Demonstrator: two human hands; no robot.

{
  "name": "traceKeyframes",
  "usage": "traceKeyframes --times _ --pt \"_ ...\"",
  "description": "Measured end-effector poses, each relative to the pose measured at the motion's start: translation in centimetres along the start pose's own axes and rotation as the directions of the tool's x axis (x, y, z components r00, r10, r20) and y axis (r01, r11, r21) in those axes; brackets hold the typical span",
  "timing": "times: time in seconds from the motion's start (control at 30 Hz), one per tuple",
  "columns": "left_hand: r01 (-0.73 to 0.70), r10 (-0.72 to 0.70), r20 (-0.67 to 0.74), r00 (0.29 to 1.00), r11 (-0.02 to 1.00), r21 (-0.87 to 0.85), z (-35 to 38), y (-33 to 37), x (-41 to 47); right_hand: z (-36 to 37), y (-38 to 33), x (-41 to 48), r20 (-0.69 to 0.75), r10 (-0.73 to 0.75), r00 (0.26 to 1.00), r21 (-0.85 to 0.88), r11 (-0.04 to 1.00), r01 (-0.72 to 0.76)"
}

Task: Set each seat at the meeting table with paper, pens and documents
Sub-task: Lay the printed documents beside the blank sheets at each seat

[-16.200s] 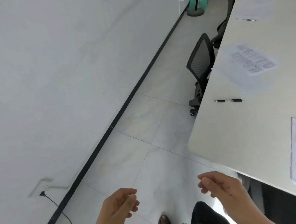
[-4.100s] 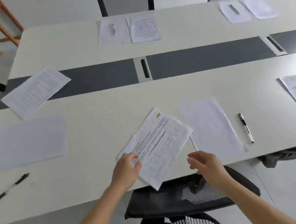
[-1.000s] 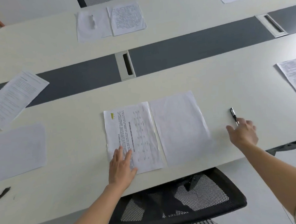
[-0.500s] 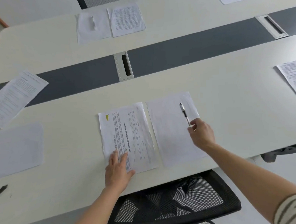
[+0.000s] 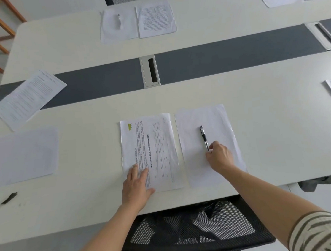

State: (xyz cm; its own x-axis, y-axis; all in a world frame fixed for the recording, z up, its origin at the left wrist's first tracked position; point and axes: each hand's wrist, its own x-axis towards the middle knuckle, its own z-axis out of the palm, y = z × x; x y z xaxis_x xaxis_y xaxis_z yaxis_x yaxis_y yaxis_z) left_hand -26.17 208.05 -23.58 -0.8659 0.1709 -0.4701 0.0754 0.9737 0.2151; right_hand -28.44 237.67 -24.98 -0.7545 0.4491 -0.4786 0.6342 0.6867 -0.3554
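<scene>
A printed document (image 5: 154, 145) with a yellow mark lies square to the near edge of the cream table (image 5: 276, 118). Beside it on the right lies a blank sheet (image 5: 218, 122). A black pen (image 5: 203, 135) lies lengthwise on the blank sheet. My right hand (image 5: 219, 157) pinches the pen's near end with fingers curled. My left hand (image 5: 135, 185) rests flat, fingers straight, on the document's lower left corner.
A black mesh chair (image 5: 196, 232) stands tucked under the near edge. At the left lie a blank sheet (image 5: 21, 155), a slanted printed sheet (image 5: 29, 97) and a dark pen (image 5: 9, 199). Across the grey centre strip (image 5: 234, 53) lie two more sets of paper (image 5: 137, 20).
My right hand fetched the pen from the table at the right, carried it left over the blank sheet and lowered it onto the paper. My left hand has stayed on the document.
</scene>
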Motion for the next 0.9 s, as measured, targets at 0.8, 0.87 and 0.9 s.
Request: traceKeyframes --times 0.8,0.87,0.9 --pt "0.338 -0.395 -0.061 0.916 0.847 -0.410 4.1 -3.4 -13.0 -3.8 12.2 -11.3 0.251 0.074 0.965 -0.075 0.996 -0.057" --pt "0.337 -0.391 -0.057 0.918 0.849 -0.408 4.0 -3.3 -12.5 -3.8 12.1 -11.2 0.254 0.072 0.965 -0.090 0.995 -0.050" --pt "0.332 -0.385 -0.053 0.922 0.851 -0.406 3.9 -3.3 -12.4 -3.9 11.9 -11.2 0.251 0.071 0.965 -0.088 0.995 -0.050"
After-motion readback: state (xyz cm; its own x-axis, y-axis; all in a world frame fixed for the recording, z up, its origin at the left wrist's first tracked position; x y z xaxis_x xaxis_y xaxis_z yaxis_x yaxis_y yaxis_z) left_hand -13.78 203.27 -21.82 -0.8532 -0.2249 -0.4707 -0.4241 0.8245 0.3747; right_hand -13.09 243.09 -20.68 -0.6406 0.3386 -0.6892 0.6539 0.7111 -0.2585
